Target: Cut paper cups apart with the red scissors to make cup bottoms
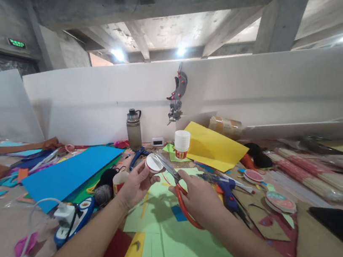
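My left hand holds a small paper cup up by its side, its white bottom with a red rim turned toward me. My right hand grips red-handled scissors, fingers through the loops. The grey blades point up and left and meet the cup's rim. Both hands hover above light green paper sheets on the table.
A blue paper sheet lies left, a yellow sheet behind. A stack of paper cups, a water bottle, a blue glue gun, another cup, yarn, a charger and wrapped stick bundles crowd the table.
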